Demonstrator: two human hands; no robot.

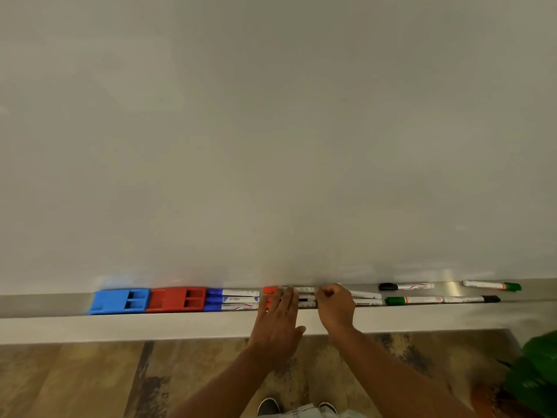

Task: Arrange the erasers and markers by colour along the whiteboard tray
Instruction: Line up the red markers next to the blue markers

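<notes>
On the whiteboard tray (45, 304) a blue eraser (119, 301) and a red eraser (177, 299) lie side by side at the left. Three blue-capped markers (232, 299) are stacked to their right, then red-capped markers (271, 290). My left hand (278, 312) lies flat with spread fingers over the red markers. My right hand (333, 306) is curled at the red markers' right ends; whether it grips one I cannot tell. Farther right lie a black marker (405, 286), a green marker (413, 300), another black-capped marker (473, 299) and a second green marker (492, 286).
The white board (271, 131) fills the view above the tray. A green plant (536, 375) stands at the lower right. Wooden floor (90, 381) and my shoes (268, 407) show below the tray's front lip.
</notes>
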